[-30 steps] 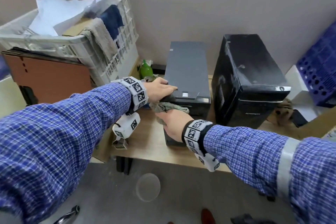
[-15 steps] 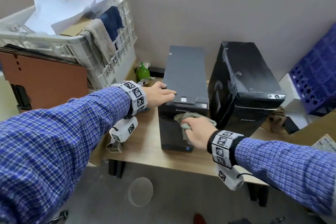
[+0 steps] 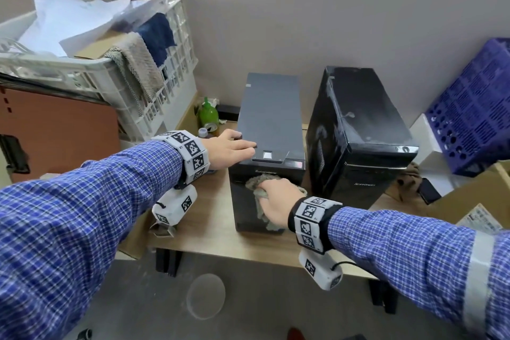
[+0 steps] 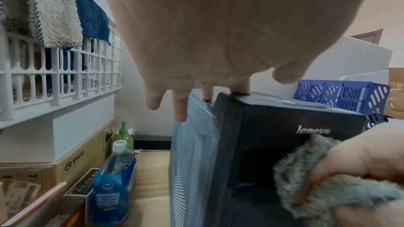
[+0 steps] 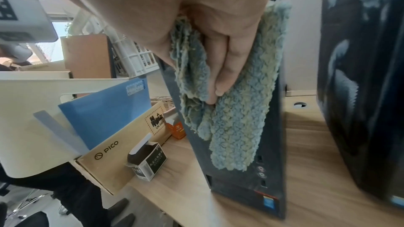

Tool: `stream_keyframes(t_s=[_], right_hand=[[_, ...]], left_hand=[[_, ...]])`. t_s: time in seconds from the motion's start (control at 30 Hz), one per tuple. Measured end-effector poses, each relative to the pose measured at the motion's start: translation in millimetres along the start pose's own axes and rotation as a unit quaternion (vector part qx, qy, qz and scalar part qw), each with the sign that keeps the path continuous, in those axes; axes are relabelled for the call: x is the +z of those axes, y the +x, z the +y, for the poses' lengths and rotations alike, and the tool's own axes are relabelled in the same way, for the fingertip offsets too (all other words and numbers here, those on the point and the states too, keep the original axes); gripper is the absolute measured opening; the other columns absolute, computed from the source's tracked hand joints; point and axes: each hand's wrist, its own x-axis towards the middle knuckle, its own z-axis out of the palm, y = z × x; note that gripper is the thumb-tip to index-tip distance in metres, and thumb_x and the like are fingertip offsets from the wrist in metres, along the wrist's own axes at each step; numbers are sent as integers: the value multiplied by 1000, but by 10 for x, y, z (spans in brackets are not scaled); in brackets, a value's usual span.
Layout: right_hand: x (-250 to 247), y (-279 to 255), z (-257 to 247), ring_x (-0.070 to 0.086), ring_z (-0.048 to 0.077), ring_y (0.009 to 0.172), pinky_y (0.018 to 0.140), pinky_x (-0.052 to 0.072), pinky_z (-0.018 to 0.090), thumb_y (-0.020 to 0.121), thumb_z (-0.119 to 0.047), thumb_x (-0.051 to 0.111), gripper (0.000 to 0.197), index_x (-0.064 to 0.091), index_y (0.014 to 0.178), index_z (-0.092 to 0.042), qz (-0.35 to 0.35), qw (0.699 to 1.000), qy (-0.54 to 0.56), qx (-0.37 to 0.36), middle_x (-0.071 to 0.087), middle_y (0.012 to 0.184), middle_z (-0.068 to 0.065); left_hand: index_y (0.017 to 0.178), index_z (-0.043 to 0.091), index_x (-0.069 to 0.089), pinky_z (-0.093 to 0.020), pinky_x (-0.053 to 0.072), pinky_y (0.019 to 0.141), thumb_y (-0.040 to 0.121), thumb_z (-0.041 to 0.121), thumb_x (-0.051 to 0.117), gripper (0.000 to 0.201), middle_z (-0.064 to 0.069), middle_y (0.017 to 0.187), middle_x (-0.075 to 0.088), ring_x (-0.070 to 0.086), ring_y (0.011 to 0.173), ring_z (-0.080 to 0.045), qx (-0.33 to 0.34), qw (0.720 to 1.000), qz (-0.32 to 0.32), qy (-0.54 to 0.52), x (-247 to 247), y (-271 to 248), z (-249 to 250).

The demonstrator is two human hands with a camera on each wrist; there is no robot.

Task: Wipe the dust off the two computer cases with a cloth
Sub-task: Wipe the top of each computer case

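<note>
Your left hand (image 3: 230, 149) lies with fingers straight on the top front edge of the left case (image 3: 271, 119), most likely bracing it so it does not slide back on the bench (image 3: 204, 226) while you push against its face. Your right hand (image 3: 276, 201) presses the cloth (image 3: 255, 183) flat against that front panel just under the logo, fingers curled over a bunched fold so the pile stays spread on the surface; part of it hangs below the palm. The right case (image 3: 367, 124) stands just beside, apart from the first, its top and side streaked with pale dust and seemingly unwiped.

A second ago the cloth was at the panel's upper left corner; it has since moved right and lower down the face. The left hand has stayed put.
</note>
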Motion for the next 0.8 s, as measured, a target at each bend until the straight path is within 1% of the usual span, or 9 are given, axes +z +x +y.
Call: stream_keyframes(t_s=[0.27, 0.37, 0.47, 0.53, 0.57, 0.6, 0.67, 0.73, 0.8], right_hand=[[-43, -275, 609, 61, 24, 92, 82, 49, 34, 91, -28, 46, 17, 62, 90, -23, 67, 998, -1, -1, 66, 91, -2], [-33, -264, 556, 59, 25, 89, 81, 49, 36, 91, -31, 46, 15, 59, 92, -24, 79, 997, 5, -13, 65, 90, -2], [-55, -217, 338, 60, 29, 95, 85, 49, 37, 91, -30, 47, 21, 60, 106, -24, 81, 995, 1, -62, 67, 99, 1], [-86, -174, 154, 59, 29, 101, 91, 48, 37, 92, -28, 48, 30, 59, 120, -23, 86, 991, 5, -100, 68, 107, 3], [-107, -144, 38, 59, 30, 102, 92, 47, 37, 93, -28, 48, 32, 58, 122, -23, 93, 989, 11, -117, 67, 109, 5], [-119, -116, -82, 59, 31, 101, 91, 47, 37, 93, -27, 48, 32, 58, 123, -22, 102, 985, 20, -135, 67, 108, 6], [-150, -63, -314, 60, 33, 97, 87, 49, 37, 91, -25, 49, 31, 58, 120, -20, 111, 979, 39, -166, 68, 104, 8], [-171, 0, -477, 61, 30, 94, 85, 50, 38, 93, -26, 47, 29, 58, 120, -20, 101, 980, 57, -165, 68, 102, 7], [-167, 65, -568, 61, 29, 96, 86, 51, 38, 96, -30, 43, 31, 57, 121, -20, 77, 986, 49, -137, 67, 105, 7]], left_hand=[[150, 45, 31, -39, 3, 122, 102, 60, 25, 51, 11, 163, 6, 18, 150, -20, -52, 998, -19, 14, -44, -65, 52], [117, 40, 51, -28, 8, 119, 101, 56, 37, 27, 8, 151, 27, 31, 142, -15, -97, 993, 35, -63, -1, -3, 19], [134, 25, 45, -8, 18, 88, 99, 50, 48, 44, 8, 114, 50, 52, 114, -5, -97, 988, 78, -93, 27, 10, 111], [119, 22, 51, 0, 27, 58, 99, 49, 49, 33, 10, 86, 48, 47, 75, 3, -87, 989, 91, -76, 13, 53, 88], [102, 26, 52, 4, 29, 59, 96, 57, 48, 31, 9, 87, 52, 48, 72, 2, -95, 988, 88, -78, -8, 67, 73], [96, 31, 49, 7, 28, 74, 86, 73, 46, 44, 8, 99, 61, 56, 82, 0, -97, 989, 75, -85, -27, 97, 42], [115, 36, 46, -16, 20, 112, 57, 94, 33, 83, 17, 130, 60, 55, 119, -3, -93, 991, 59, -82, -49, 104, 7], [136, 34, 37, -29, 11, 113, 58, 95, 24, 99, 26, 135, 56, 42, 134, -5, -99, 992, 35, -73, -82, 89, -16], [144, 32, 32, -29, 12, 108, 67, 94, 23, 99, 27, 134, 57, 38, 136, -8, -101, 993, 23, -60, -125, 8, 31]])
